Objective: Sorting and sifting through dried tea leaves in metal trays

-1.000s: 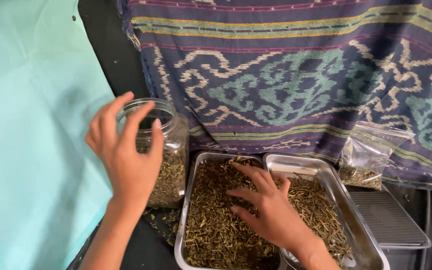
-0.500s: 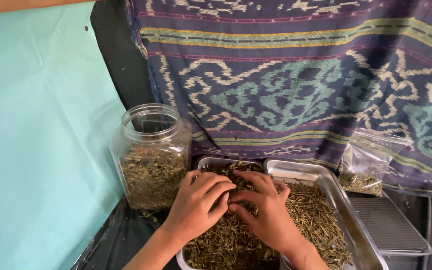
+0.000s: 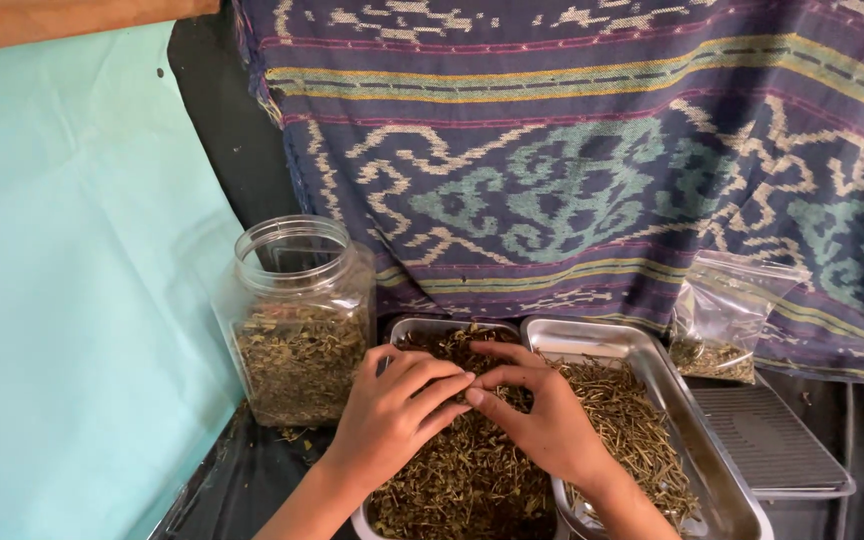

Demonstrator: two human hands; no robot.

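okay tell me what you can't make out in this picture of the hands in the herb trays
Head view, all of it:
- Whether the left hand and right hand pinch any dried herbs: the fingers curl over the spot.
- Near ends of the left metal tray and right metal tray: cut off by the bottom edge.
- How full the clear bag is: glare and creases blur it.

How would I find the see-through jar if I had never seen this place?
Look for the big purple patterned cloth hanging at the back, then go down to its lower left corner. There stands the clear plastic jar, just left of the two metal trays where the hands work. It is the only tall, upright container, lidless and partly filled with dried green leaves.
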